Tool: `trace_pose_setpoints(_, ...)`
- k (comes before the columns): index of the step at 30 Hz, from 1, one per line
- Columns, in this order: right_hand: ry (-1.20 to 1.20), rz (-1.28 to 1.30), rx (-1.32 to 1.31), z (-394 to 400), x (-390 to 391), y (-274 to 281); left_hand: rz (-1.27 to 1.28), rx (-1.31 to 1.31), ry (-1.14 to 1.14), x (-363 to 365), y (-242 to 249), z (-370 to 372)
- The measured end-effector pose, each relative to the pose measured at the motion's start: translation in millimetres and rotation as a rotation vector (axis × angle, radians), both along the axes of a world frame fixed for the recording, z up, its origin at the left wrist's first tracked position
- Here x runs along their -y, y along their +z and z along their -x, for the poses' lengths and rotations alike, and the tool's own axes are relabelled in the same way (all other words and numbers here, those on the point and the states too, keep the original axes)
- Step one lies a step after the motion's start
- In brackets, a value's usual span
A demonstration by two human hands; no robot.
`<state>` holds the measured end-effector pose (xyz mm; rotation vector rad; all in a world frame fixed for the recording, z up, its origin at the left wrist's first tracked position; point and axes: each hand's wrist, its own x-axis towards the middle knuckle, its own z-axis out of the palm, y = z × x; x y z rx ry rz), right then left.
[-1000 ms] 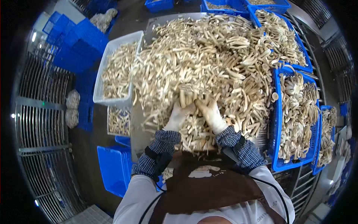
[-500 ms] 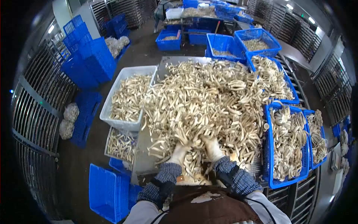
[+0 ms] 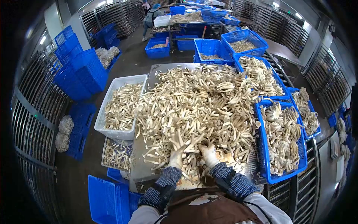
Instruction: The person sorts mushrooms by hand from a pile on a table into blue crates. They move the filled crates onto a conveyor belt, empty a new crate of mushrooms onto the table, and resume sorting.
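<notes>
A wide heap of pale, long-stemmed mushrooms (image 3: 194, 100) covers the metal table (image 3: 140, 164) in front of me. My left hand (image 3: 177, 154), in a whitish glove, lies at the heap's near edge with its fingers spread among the stems. Beside it, to the right, my right hand (image 3: 209, 154) is curled, thumb and fingers closed around what looks like a mushroom with a dark cap. The fingertips of both hands are partly lost among the stems. Between my wrists, loose mushrooms lie on a brownish, stained patch of the tabletop.
Left of the heap stands a white tub (image 3: 99, 121) of mushrooms, above a lower tray (image 3: 105, 164) of pieces. Blue crates (image 3: 263, 149) with mushroom clumps line the right side. Stacked blue crates (image 3: 102, 199) stand low at left. A person (image 3: 149, 20) is at the far tables.
My view has tilted up slightly, showing more of the far person. The left fingers have spread out of the heap, and the right hand has drawn back a little and curled.
</notes>
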<state>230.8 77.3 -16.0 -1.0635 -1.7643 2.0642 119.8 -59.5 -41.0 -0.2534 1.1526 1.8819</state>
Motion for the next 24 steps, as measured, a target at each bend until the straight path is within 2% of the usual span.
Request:
trace_pose_setpoints(2,0.004,-0.162,0.006,-1.2,14.7,37.2,-0.062,-0.185,-0.021,-6.0,35.8,-20.0)
trace_pose_setpoints(3,0.050,-0.226,0.050,3.3,16.6,48.3,-0.027,-0.165,-0.113,-8.8,-3.4,-19.0)
trace_pose_setpoints(4,0.008,-0.322,0.087,7.5,21.7,54.2,0.005,-0.171,-0.140,-9.2,-8.6,-21.4)
trace_pose_setpoints(6,0.086,-0.304,-0.008,15.0,2.6,-0.1,0.099,-0.028,-0.183,-3.7,15.8,-19.7)
trace_pose_setpoints(7,0.155,-0.540,-0.050,11.4,-8.7,-32.0,0.106,0.016,-0.187,-0.2,21.2,-20.3)
trace_pose_setpoints(9,0.153,-0.151,-0.022,1.4,-10.9,-33.2,0.119,0.147,-0.178,7.5,53.5,-16.1)
trace_pose_setpoints(10,0.070,0.104,0.046,0.4,-7.7,-14.3,0.171,0.174,-0.171,12.1,78.3,-20.0)
trace_pose_setpoints(11,-0.052,0.347,0.115,-0.5,-4.1,5.9,0.314,0.098,-0.100,10.1,70.4,-13.0)
trace_pose_setpoints(12,-0.059,0.184,0.081,-1.7,-5.0,-3.8,0.379,-0.026,-0.112,11.9,91.0,-16.6)
trace_pose_setpoints(14,-0.005,-0.210,-0.067,-3.6,-12.5,-37.7,0.145,0.048,-0.100,22.8,22.8,-1.2)
trace_pose_setpoints(15,-0.020,-0.112,-0.146,-3.5,-11.6,-45.3,0.081,0.147,-0.098,26.3,3.3,5.9)
trace_pose_setpoints(16,-0.017,-0.107,-0.141,-4.7,-6.0,-25.3,0.085,0.152,-0.095,25.0,9.9,-2.6)
trace_pose_setpoints(18,0.232,-0.058,0.033,-3.6,12.1,39.8,0.327,-0.141,-0.039,18.4,32.3,-25.1)
trace_pose_setpoints(19,0.246,0.121,0.025,-2.1,16.9,21.8,0.099,-0.297,-0.290,19.8,14.1,-23.8)
trace_pose_setpoints(20,0.280,0.068,0.095,1.3,13.6,22.6,0.114,-0.198,-0.175,18.7,3.5,-24.3)
trace_pose_setpoints(21,0.187,0.199,0.012,-0.5,13.9,24.1,0.178,-0.132,-0.090,21.6,-5.8,-20.7)
trace_pose_setpoints(23,0.092,0.329,-0.069,-0.6,13.2,24.9,0.103,-0.002,0.092,31.7,0.8,-8.9)
trace_pose_setpoints(24,0.046,0.276,-0.118,0.0,10.2,15.7,0.073,0.186,-0.068,41.0,1.6,4.2)
